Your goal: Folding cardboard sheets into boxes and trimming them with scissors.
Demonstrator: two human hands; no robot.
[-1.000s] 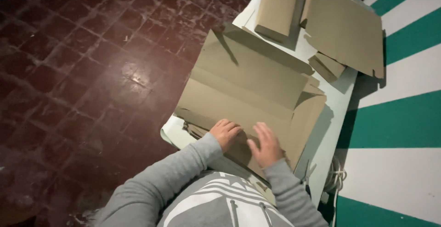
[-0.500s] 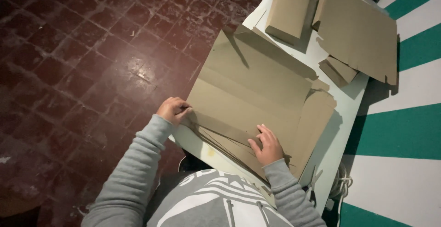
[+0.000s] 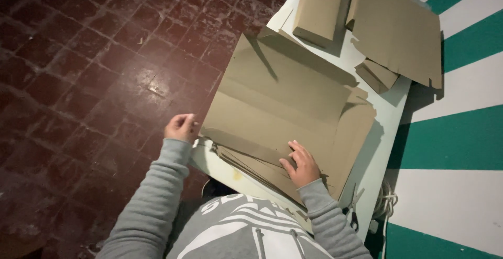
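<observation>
I am pinching the left corner of the big card [image 3: 283, 102] with my left hand [image 3: 181, 127]. My right hand [image 3: 301, 163] is lying flat and open on it. More card [image 3: 398, 28] is lying past my hands on the table [image 3: 390, 117].

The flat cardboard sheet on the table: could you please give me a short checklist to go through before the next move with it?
1. Right hand flat on the top cardboard sheet, holding it down: ok.
2. Left hand gripping the sheet's left corner: cannot tell; it is at the corner, fingers curled, but contact is unclear.
3. Sheet fully supported by the white table: not ok; its left side overhangs the edge above the tiled floor.
4. Stack of flat sheets beneath squared up: not ok; edges fan out.
5. Room beyond the sheet: not ok; a folded cardboard piece and a large cut sheet lie close behind.
</observation>
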